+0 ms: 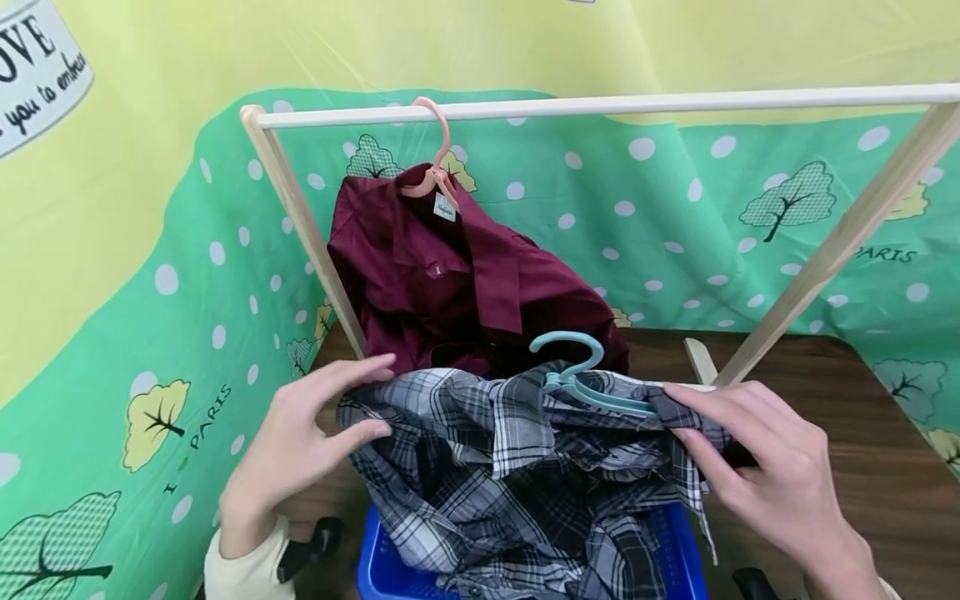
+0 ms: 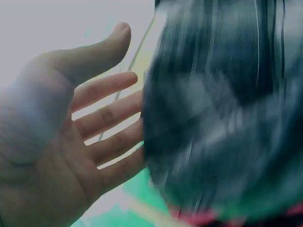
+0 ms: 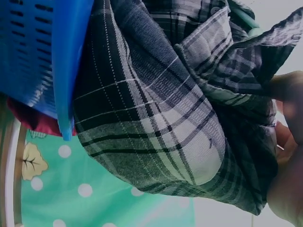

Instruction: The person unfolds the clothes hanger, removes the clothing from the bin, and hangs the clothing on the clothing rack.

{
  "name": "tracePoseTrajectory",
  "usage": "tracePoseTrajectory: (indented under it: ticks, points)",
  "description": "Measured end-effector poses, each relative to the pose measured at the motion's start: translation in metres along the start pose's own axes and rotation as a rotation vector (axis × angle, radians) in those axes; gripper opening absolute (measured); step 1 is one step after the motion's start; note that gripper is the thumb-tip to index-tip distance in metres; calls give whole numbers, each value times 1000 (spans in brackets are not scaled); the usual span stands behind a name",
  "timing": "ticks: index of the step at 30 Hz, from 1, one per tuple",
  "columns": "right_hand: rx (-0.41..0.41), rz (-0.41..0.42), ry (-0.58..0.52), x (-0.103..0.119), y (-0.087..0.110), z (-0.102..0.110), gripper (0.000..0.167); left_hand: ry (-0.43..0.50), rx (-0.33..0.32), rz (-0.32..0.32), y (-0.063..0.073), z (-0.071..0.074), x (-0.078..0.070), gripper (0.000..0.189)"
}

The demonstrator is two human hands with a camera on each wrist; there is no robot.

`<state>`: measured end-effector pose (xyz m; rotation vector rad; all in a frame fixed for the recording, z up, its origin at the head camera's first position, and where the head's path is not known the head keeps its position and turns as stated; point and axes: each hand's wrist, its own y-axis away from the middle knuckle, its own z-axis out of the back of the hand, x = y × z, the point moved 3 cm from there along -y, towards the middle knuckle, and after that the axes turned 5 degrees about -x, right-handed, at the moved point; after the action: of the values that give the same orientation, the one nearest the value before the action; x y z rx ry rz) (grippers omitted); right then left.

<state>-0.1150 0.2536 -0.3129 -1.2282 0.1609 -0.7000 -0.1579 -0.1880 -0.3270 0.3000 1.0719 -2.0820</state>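
A grey and black plaid shirt (image 1: 480,467) hangs partly over a blue basket (image 1: 375,550), with a light blue hanger (image 1: 607,400) in its collar area. At the shirt's right side, my right hand (image 1: 780,467) pinches the cloth near the hanger's arm between thumb and fingers. My left hand (image 1: 300,433) is at the left shoulder edge, thumb and fingers spread apart. In the left wrist view the left hand's fingers (image 2: 113,113) are straight, their tips behind or against the shirt's edge. The right wrist view shows only part of the right hand (image 3: 289,123), against the shirt.
A maroon shirt (image 1: 495,275) on a pink hanger (image 1: 442,142) hangs from the white rail (image 1: 600,106) of a wooden rack (image 1: 840,242). The rack stands on a dark wood table (image 1: 862,442). Behind it is a green and yellow printed cloth (image 1: 645,200).
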Motion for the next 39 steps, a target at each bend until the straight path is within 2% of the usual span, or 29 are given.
tracePoseTrajectory:
  ticks: [3,7,12,15,20,29,32,35,39]
  points:
    - [0,0,-19,2,-1,0,53,-18,19,-77,-4,-14,-14,70]
    - [14,-13,-35,4,-1,0,53,-13,40,-151,-7,-27,-20,63]
    - [67,-46,-17,2,3,-1,55,37,3,-217,-7,-30,-19,69]
    - [100,-45,29,2,6,-2,56,39,-6,-235,-6,-31,-20,69]
    - [95,31,55,6,5,-7,52,12,7,-245,-6,-35,-22,70]
    - [63,75,43,14,5,-14,48,21,14,-255,-7,-42,-24,69]
    - [83,68,63,13,7,-14,48,37,-14,-237,-8,-42,-22,68]
    - [102,45,80,10,9,-12,49,56,-71,-210,-8,-39,-20,68]
    - [99,6,73,6,10,-6,50,88,-104,-139,-9,-31,-15,63]
